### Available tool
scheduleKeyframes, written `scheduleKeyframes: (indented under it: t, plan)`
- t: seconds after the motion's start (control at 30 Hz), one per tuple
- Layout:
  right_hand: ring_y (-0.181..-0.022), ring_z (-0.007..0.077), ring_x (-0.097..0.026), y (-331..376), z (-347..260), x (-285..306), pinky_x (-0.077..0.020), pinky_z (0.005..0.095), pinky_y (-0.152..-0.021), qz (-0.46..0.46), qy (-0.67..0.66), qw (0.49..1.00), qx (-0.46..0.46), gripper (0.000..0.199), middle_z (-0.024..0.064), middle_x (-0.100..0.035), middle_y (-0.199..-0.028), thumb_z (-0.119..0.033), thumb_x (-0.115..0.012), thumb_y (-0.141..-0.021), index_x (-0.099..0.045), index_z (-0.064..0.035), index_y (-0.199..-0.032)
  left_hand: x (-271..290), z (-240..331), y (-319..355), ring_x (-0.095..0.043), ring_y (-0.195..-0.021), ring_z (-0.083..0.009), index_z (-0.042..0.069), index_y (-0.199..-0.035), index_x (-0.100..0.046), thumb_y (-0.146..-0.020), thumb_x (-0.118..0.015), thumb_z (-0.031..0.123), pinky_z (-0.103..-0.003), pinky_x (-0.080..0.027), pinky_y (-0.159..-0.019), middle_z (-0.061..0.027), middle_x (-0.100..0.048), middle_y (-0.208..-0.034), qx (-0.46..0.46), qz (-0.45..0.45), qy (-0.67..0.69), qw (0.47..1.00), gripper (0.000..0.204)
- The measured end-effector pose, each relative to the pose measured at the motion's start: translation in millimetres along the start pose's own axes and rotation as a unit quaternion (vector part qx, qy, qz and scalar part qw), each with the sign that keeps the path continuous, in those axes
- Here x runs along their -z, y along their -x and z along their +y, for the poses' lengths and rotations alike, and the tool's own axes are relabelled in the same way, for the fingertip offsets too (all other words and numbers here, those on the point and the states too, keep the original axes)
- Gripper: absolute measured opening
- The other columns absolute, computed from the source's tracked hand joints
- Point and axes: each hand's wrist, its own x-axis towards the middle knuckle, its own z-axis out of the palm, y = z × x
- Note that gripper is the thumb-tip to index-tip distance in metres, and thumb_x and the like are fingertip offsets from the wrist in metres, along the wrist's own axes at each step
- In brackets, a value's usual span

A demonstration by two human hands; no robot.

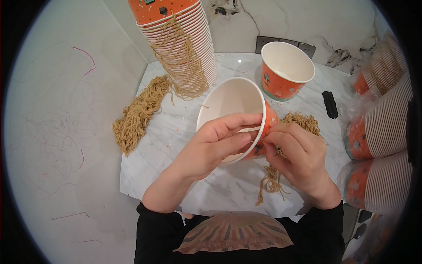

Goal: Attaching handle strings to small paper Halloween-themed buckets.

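A large paper bucket, white inside and orange with printed figures outside, is tilted on its side in front of me. My left hand reaches over its rim, with fingers inside against the wall near the right edge. On the outer side of that rim my right hand is closed in a pinch. A thin pale strand shows near its fingertips, but what they hold is too small to make out. A bundle of tan string lies behind and under my right hand, its loose ends spread on the table.
A tall stack of nested buckets, draped with tan strings, stands at the back left beside a string hank. One upright bucket is at the back. A black object and bagged bucket stacks are at the right.
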Motion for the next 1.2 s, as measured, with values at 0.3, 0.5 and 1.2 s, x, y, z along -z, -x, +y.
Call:
scheduleKeyframes:
  t: [0.3,0.5,1.2]
  plan:
    - [-0.073,0.0242,-0.068,-2.4,-1.4,0.9,-0.0549,0.0327,-0.059,0.002,0.012,1.0,-0.002,0.028,0.0084,-0.066,-0.093,-0.002,-0.078,-0.07,-0.067,-0.0032,-0.096,17.0,-13.9,-13.9,-0.063,-0.119,-0.0191,-0.005,-0.139,-0.051,-0.097,-0.061,-0.001,-0.032,-0.054,-0.1,-0.0161,-0.06,-0.134,-0.041,-0.031,0.01,0.999,0.043]
    - [-0.072,0.024,-0.068,0.2,0.7,0.5,-0.0544,0.0329,-0.059,-0.018,-0.016,0.999,-0.026,0.026,0.0074,-0.065,-0.093,-0.001,-0.077,-0.074,-0.067,-0.0037,-0.097,15.4,-19.4,-16.2,-0.066,-0.115,-0.0192,-0.007,-0.124,-0.062,-0.095,-0.062,-0.005,-0.03,-0.055,-0.099,-0.016,-0.059,-0.137,-0.051,0.016,-0.048,0.997,0.029]
    - [-0.07,0.0225,-0.061,-8.9,7.2,29.6,-0.0467,0.0352,-0.058,-0.076,0.056,0.993,-0.073,0.02,0.0038,-0.059,-0.079,-0.006,-0.077,-0.072,-0.069,-0.008,-0.091,-3.1,-20.0,-12.3,-0.056,-0.127,-0.0368,0.007,-0.097,-0.063,-0.082,-0.066,-0.001,-0.054,-0.033,-0.115,-0.0163,-0.061,-0.132,-0.475,0.061,-0.665,0.573,0.017]
